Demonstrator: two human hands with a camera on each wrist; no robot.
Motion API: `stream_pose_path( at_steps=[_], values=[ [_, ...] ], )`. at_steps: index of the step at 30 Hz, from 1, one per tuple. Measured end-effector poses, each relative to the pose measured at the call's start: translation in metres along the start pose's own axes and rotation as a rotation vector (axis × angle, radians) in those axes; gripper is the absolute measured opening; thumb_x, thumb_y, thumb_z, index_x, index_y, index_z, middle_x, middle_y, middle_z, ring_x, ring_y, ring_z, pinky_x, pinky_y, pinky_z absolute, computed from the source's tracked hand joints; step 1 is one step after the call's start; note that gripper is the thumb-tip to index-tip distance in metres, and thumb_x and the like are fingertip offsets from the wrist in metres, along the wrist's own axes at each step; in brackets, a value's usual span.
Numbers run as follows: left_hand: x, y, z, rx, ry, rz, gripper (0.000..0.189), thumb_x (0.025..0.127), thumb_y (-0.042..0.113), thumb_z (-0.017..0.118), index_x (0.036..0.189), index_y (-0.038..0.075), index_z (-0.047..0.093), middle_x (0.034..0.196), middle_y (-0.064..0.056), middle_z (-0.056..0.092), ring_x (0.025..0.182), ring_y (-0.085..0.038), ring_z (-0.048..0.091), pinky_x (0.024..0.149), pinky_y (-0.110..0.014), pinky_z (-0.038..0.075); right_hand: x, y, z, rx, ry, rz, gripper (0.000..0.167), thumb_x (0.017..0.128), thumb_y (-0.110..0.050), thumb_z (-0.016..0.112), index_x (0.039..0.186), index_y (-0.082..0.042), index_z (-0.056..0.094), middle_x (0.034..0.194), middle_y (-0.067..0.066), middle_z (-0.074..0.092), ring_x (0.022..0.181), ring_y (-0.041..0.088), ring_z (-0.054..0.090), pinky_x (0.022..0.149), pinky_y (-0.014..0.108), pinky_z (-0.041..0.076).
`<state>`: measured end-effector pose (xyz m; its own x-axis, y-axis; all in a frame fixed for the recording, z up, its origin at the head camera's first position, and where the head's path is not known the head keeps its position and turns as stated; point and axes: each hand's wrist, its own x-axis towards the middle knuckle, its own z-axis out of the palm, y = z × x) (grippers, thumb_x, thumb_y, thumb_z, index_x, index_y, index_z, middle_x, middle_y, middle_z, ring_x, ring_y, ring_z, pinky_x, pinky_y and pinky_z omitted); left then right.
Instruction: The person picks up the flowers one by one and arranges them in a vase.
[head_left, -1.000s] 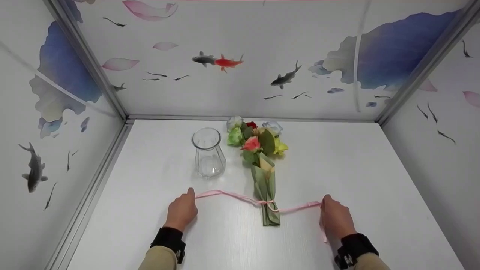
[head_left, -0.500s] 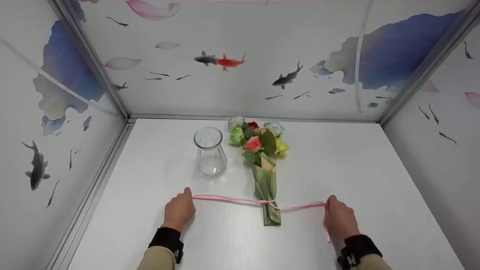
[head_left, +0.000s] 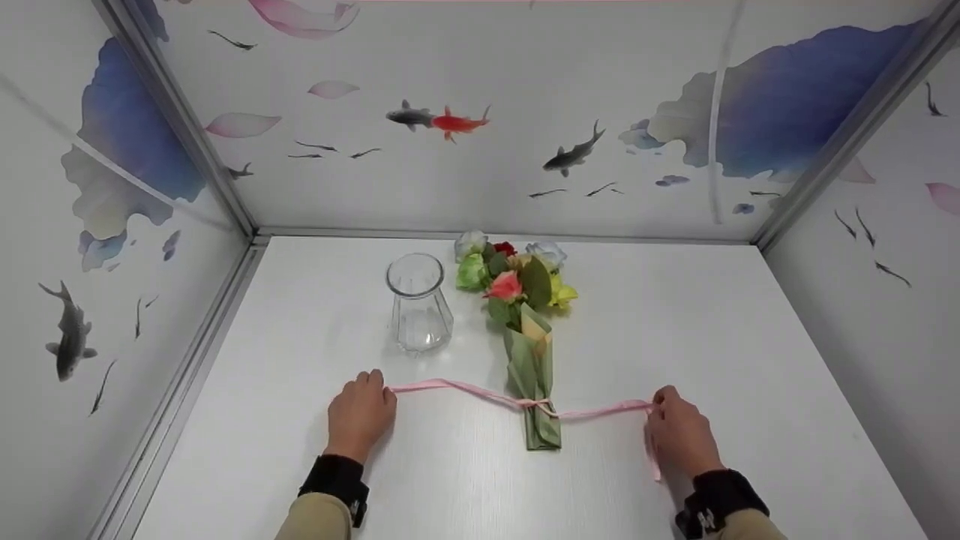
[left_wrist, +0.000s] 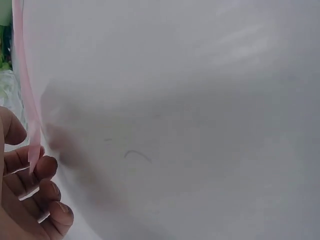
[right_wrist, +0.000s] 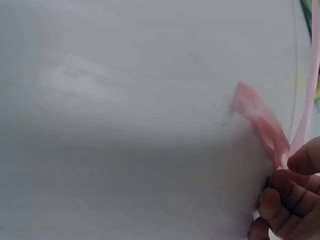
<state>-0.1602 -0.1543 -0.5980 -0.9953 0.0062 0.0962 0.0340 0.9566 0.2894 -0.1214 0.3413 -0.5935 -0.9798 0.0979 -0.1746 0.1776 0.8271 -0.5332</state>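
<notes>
A bouquet [head_left: 531,375] of artificial flowers in green wrapping paper lies on the table. A pink ribbon [head_left: 465,388] crosses around the lower wrap, its two ends running out to either side. My left hand [head_left: 361,416] is at the left end. In the left wrist view the ribbon's tip [left_wrist: 33,150] lies against loosely bent fingers, and the thumb stands apart from them. On the right, my right hand [head_left: 681,433] pinches the other end between thumb and fingers. A short tail [right_wrist: 262,122] hangs beyond that pinch.
An upright clear glass vase [head_left: 420,307] stands left of the bouquet, behind the ribbon. The white table [head_left: 697,315] is bounded by printed panels [head_left: 480,187] at the back and both sides.
The left stretch of ribbon was pulled straight half a second ago and now sags in a slack curve. My left fingers have loosened and spread. My right hand has barely moved.
</notes>
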Motion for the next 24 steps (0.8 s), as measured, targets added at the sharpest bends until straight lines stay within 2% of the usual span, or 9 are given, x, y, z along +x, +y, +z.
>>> stream_pose_path(
  at_steps=[3,8,13,18,24],
  values=[
    [0.002,0.006,0.000,0.061,0.065,0.041,0.031,0.095,0.020,0.066,0.117,-0.003,0.066,0.109,-0.019,0.062,0.094,-0.035,0.061,0.077,-0.047,0.055,0.000,-0.005,-0.005,0.012,0.001,0.011,0.035,0.100,-0.011,0.051,0.130,0.006,0.048,0.095,0.016,0.065,0.068,0.022,0.052,0.059,0.034,0.042],
    [0.006,0.022,-0.001,0.101,0.109,0.107,0.032,0.094,0.020,0.068,0.118,0.000,0.067,0.117,-0.019,0.059,0.104,-0.038,0.055,0.084,-0.050,0.050,0.000,-0.020,-0.007,-0.005,0.073,-0.049,0.038,0.101,-0.016,0.054,0.133,0.003,0.049,0.084,0.008,0.059,0.062,0.019,0.049,0.056,0.033,0.040],
    [0.006,0.043,0.000,0.084,0.093,0.192,0.031,0.094,0.022,0.068,0.119,0.003,0.068,0.113,-0.016,0.061,0.104,-0.035,0.055,0.086,-0.048,0.048,0.002,-0.038,-0.001,-0.013,0.149,-0.174,0.032,0.101,-0.015,0.059,0.128,0.001,0.056,0.079,0.004,0.055,0.061,0.015,0.046,0.057,0.032,0.039],
    [0.005,0.061,0.003,0.040,0.100,0.294,0.029,0.094,0.022,0.068,0.117,0.005,0.071,0.114,-0.012,0.063,0.109,-0.034,0.056,0.090,-0.050,0.048,0.002,-0.054,0.009,-0.017,0.159,-0.294,0.027,0.098,-0.010,0.066,0.124,-0.004,0.063,0.079,-0.003,0.054,0.064,0.011,0.046,0.058,0.028,0.041],
    [0.004,0.084,0.011,0.003,0.090,0.438,0.037,0.095,0.027,0.068,0.126,0.009,0.069,0.134,-0.006,0.062,0.120,-0.032,0.056,0.092,-0.050,0.049,0.001,-0.073,0.022,-0.033,0.138,-0.460,0.024,0.093,-0.004,0.072,0.116,-0.008,0.067,0.082,-0.008,0.051,0.070,0.008,0.045,0.065,0.029,0.043]
  ],
)
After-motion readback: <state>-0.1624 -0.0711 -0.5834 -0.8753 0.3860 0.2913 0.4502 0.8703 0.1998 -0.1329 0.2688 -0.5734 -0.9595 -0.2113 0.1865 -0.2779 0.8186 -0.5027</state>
